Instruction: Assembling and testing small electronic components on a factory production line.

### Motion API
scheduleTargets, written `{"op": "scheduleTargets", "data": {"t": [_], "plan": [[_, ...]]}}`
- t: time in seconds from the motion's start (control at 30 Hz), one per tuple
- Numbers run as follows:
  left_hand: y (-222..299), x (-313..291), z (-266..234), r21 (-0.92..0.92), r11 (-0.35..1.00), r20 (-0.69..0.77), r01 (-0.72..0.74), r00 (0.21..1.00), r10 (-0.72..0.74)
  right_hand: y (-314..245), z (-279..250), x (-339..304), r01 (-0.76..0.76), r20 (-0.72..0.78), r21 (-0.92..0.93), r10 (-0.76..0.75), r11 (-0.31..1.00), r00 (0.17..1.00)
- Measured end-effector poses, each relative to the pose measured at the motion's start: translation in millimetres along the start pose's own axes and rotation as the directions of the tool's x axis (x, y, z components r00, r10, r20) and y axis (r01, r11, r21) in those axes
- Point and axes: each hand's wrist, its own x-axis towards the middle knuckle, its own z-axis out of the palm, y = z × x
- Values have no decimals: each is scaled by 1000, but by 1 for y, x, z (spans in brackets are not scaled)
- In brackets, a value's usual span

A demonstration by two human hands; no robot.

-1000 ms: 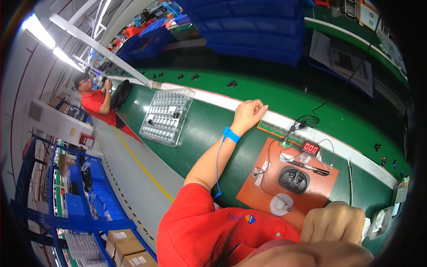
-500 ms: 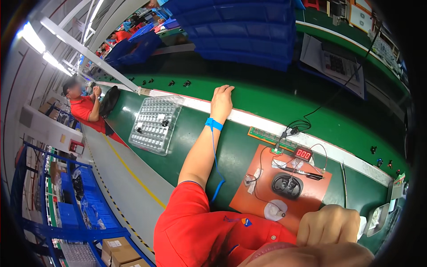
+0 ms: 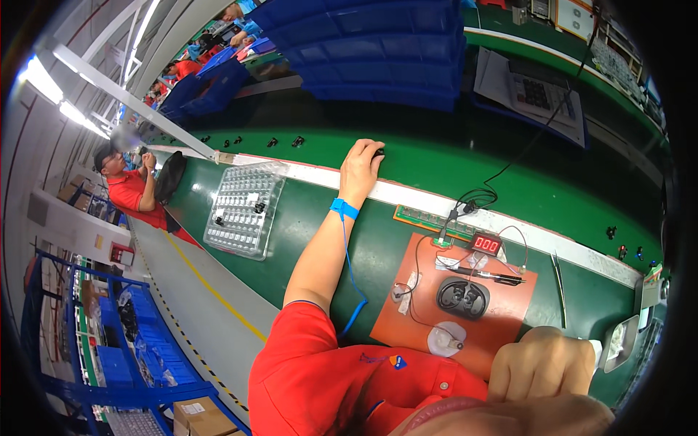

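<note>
At upper centre, the blue-strapped left hand (image 3: 359, 171) held a small black part (image 3: 379, 152); the right hand (image 3: 542, 367) curled at lower right.

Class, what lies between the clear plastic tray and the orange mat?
In the head view, the person's left forearm, a blue cord and green benchtop lie between the clear plastic tray and the orange mat.

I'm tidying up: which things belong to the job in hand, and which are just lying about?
Likely the job's:
small black piece at the left hand
orange rectangular mat
black oval case on it
red-lit digital display

Apparently lying about:
stacked blue plastic crates
grey calculator with dark keys
brown cardboard box
</note>
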Motion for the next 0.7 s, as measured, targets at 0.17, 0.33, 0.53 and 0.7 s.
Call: {"op": "scheduleTargets", "data": {"t": [0.17,0.33,0.53,0.7], "plan": [[-3,2,5,-137,985,6,100,995,-100,-1,-5,-4,-47,69,-5,48,999,996],[-5,2,5,-169,950,3,264,964,-267,3,-4,-2,-28,25,-21,29,999,999],[-30,1,1,-243,907,-39,344,931,-363,0,-6,-7,-38,76,19,37,999,996],[-28,1,5,-443,801,-21,403,888,-458,1,-2,-5,-36,26,-19,36,999,999]]}}
